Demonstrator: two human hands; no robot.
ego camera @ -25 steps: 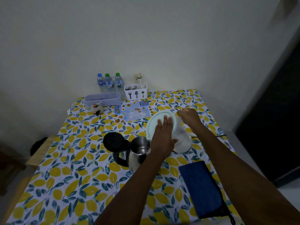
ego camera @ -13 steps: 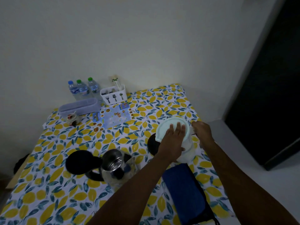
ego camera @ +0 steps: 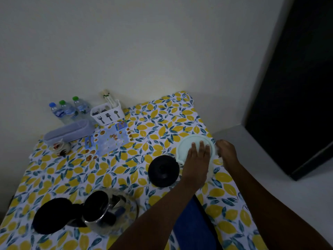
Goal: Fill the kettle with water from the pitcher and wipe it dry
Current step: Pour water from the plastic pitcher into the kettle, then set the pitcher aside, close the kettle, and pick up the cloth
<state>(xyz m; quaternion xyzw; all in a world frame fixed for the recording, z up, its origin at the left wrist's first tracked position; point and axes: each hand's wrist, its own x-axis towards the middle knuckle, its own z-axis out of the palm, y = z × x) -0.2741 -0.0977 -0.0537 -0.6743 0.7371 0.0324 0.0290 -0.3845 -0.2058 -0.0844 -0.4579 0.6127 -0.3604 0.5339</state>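
- Your left hand lies flat on the pale lid of the one pitcher, its fingers extended and held side by side, pressing down.
- Your right hand is at the pitcher's 3 o'clock side; whether its fingers are curled round a handle cannot be told.
- One kettle stands open at 7 o'clock on the worktop, well apart from the pitcher; its black hinged lid is tipped back to 9 o'clock.
- One round black base sits just beside the pitcher, at its 9 o'clock.
- One blue cloth lies at 6 o'clock, partly under your left forearm.
- At 11 o'clock: three water bottles, one white cutlery holder, one lilac tray, one printed mat.
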